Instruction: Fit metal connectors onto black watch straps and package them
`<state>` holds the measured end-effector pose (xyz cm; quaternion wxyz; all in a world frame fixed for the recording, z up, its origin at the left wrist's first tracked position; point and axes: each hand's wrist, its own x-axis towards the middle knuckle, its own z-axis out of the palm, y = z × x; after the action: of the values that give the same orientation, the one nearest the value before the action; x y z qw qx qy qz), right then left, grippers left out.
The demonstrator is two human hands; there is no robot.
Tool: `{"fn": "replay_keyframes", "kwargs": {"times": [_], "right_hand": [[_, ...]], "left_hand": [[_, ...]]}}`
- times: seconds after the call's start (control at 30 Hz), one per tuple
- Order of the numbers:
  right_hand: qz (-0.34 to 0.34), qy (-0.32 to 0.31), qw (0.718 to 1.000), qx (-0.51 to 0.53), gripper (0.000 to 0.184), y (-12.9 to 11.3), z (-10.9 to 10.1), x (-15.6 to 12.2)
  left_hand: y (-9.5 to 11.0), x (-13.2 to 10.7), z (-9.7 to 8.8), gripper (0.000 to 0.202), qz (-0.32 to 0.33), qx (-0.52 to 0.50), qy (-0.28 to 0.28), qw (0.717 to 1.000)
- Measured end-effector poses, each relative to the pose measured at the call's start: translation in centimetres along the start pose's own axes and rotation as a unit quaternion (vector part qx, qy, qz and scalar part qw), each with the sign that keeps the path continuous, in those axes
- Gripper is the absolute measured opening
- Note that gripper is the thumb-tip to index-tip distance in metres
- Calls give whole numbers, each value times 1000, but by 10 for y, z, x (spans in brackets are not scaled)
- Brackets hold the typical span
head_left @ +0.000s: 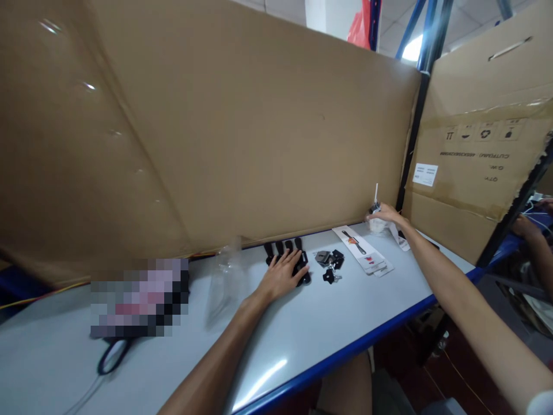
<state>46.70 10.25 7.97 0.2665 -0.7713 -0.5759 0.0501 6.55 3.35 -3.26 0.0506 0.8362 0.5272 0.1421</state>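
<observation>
My left hand (283,274) lies flat with its fingers spread over a row of several black tool bodies (280,248), whose rounded handles point toward the back of the table. The hand hides their middles. Just right of it are a small pile of flat metal blades and black plates (324,257) and a black knob with a screw (329,276). At the back right, my right hand (386,213) is closed around the upper part of a cup with a white straw (375,226). Clear or whitish plastic hangs below that hand.
Printed cards (363,251) picturing a two-handled tool lie between my hands. A clear plastic bag (224,282) and a blurred-out object with a black loop (114,356) are to the left. Cardboard walls (259,127) close the back and right. A co-worker's arm (533,236) shows far right.
</observation>
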Motion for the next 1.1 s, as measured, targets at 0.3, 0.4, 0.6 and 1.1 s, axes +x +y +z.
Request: {"fn": "replay_keyframes", "kwargs": {"times": [0.3, 0.4, 0.6, 1.1], "right_hand": [[55, 28, 996, -67, 75, -6, 13, -3], [47, 80, 992, -81, 74, -14, 3, -8], [-148, 124, 979, -60, 79, -55, -59, -51], [-533, -88, 841, 0, 103, -52, -90, -354]], "left_hand": [[9, -6, -10, 61, -4, -18, -22, 1000], [14, -8, -9, 64, -60, 7, 19, 998], [8, -5, -10, 56, -84, 7, 69, 994], [5, -4, -8, 53, -66, -1, 77, 995]]}}
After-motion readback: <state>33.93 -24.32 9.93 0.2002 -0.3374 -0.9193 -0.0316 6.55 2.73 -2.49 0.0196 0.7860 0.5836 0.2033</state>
